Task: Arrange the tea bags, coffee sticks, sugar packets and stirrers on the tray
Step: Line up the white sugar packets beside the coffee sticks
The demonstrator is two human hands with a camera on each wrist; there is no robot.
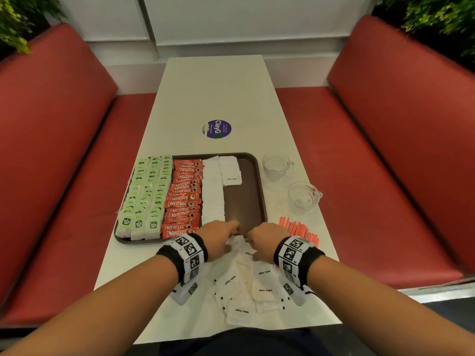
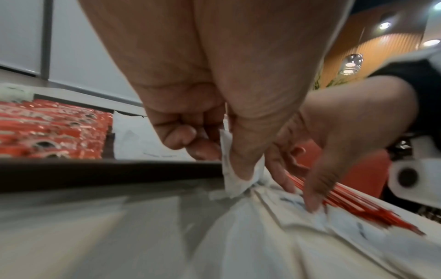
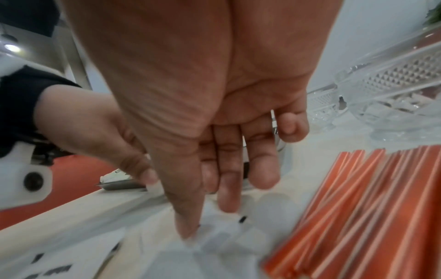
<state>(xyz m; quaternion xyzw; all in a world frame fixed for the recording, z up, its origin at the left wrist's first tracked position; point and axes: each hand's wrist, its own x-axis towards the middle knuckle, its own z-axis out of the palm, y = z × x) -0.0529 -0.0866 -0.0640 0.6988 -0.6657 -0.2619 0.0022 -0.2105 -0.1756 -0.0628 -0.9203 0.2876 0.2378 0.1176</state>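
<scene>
A dark brown tray (image 1: 261,181) holds green tea bags (image 1: 146,194) on its left, red coffee sticks (image 1: 183,199) in the middle and white sugar packets (image 1: 213,191) in columns beside them. Its right part is bare. More sugar packets (image 1: 246,286) lie loose on the table in front of the tray. At the tray's near edge my left hand (image 1: 226,232) (image 2: 223,162) pinches one sugar packet (image 2: 232,183) between thumb and fingers. Close beside it my right hand (image 1: 257,240) (image 3: 208,219) touches the loose packets with straight fingers. Orange stirrers (image 1: 299,231) (image 3: 358,207) lie right of the tray.
Two glass cups (image 1: 276,165) (image 1: 303,195) stand on the table right of the tray. A round purple sticker (image 1: 218,129) marks the table beyond the tray. Red benches (image 1: 64,176) run along both sides, and the table's near edge is just behind the loose packets.
</scene>
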